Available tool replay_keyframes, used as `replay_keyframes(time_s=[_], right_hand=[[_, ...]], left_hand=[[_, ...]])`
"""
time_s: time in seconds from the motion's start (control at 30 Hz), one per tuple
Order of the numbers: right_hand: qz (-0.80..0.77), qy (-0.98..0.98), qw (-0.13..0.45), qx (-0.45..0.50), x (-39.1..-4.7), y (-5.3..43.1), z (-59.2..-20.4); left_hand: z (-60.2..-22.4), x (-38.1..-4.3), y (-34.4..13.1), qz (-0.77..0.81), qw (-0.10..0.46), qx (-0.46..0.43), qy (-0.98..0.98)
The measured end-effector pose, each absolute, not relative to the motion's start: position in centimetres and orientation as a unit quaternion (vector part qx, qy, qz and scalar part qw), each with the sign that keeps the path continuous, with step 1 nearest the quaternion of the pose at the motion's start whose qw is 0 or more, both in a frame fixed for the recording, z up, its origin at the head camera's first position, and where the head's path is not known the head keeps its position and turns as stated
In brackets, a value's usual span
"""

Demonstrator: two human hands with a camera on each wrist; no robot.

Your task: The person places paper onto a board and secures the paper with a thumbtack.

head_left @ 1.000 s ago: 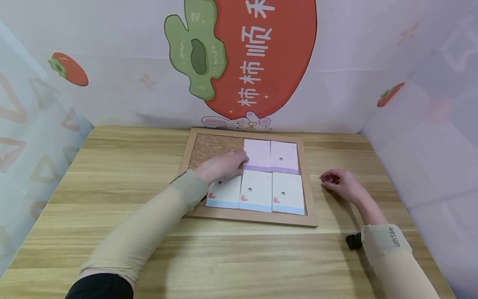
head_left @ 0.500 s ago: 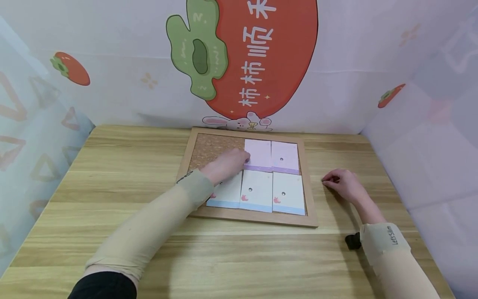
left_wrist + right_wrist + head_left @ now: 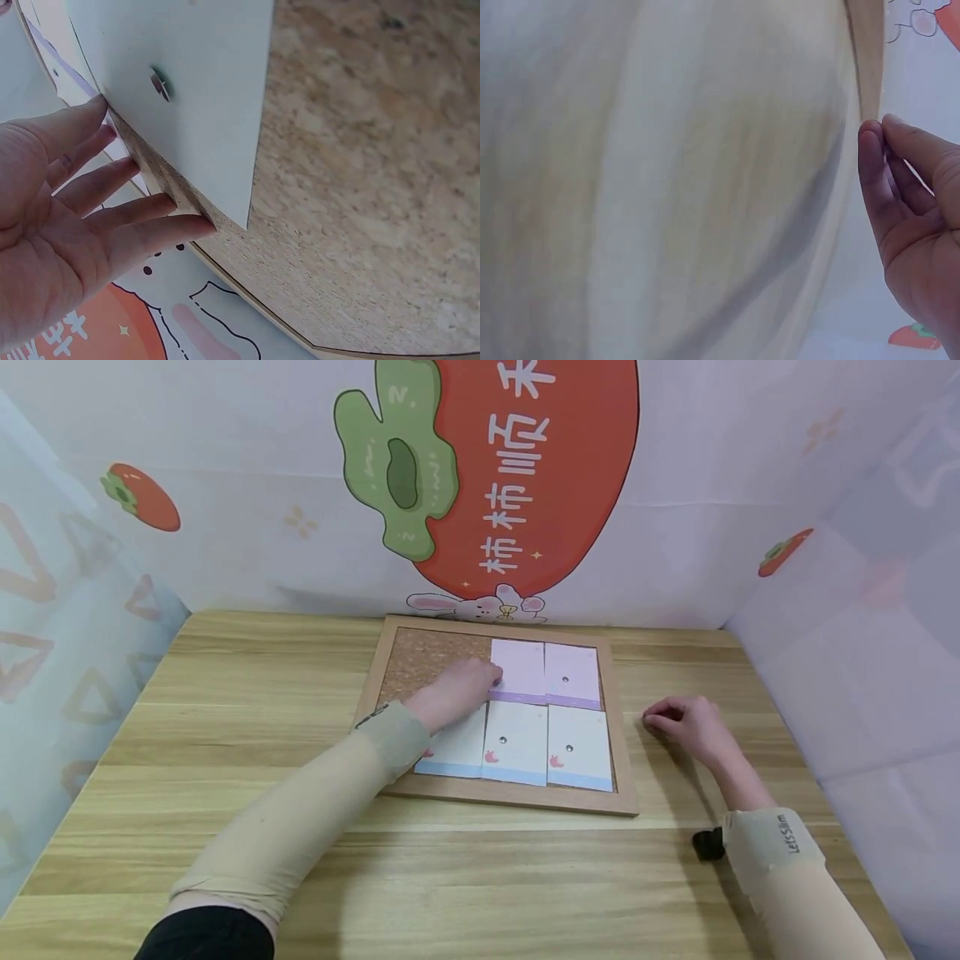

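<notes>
A wood-framed cork board [image 3: 498, 800] lies on the table with white and lilac cards on it. My left hand [image 3: 67, 210] reaches across its middle, fingers extended and tips on the cork. The thumb tip meets the edge of the lower left card [image 3: 187, 90], whose thumbtack [image 3: 160, 82] shows. In the head view the fingertips overlap the left edge of an upper lilac card [image 3: 519, 670]. Right of the board, my right hand [image 3: 922, 202] pinches thumb and index finger together just off the table. A small thumbtack seen there earlier is hidden in the pinch.
Two white cards [image 3: 514, 727] and the upper right lilac card [image 3: 573, 675] each carry a thumbtack. Bare cork [image 3: 431, 656] shows at the board's upper left. A printed cloth backdrop [image 3: 262, 568] stands behind the table.
My left hand has shifted slightly right and its fingers have drawn closer together in the head view. My right fingertips have come together, and the small thumbtack at them is out of sight.
</notes>
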State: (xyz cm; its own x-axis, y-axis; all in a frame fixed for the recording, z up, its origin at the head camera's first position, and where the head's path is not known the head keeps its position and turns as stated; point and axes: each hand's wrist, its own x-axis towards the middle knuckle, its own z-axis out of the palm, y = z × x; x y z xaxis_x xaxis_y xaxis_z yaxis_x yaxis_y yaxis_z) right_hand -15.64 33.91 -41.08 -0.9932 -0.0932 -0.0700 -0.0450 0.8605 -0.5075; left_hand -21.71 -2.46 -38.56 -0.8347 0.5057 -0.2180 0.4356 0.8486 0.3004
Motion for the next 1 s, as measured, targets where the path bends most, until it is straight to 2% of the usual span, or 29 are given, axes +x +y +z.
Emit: replay_keyframes(time_s=[0.4,0.73,1.0], right_hand=[[-0.341,0.936,0.044,-0.080,-16.1,33.0,-40.6],[-0.426,0.899,0.074,-0.062,-16.0,32.8,-40.4],[-0.438,0.896,0.050,-0.057,-16.2,32.2,-40.3]], left_hand=[[-38.7,-21.9,-2.5,0.119,0.145,0.250,0.950],[-38.8,-22.0,-2.6,0.128,0.149,0.245,0.949],[-38.8,-22.1,-2.6,0.131,0.151,0.245,0.949]])
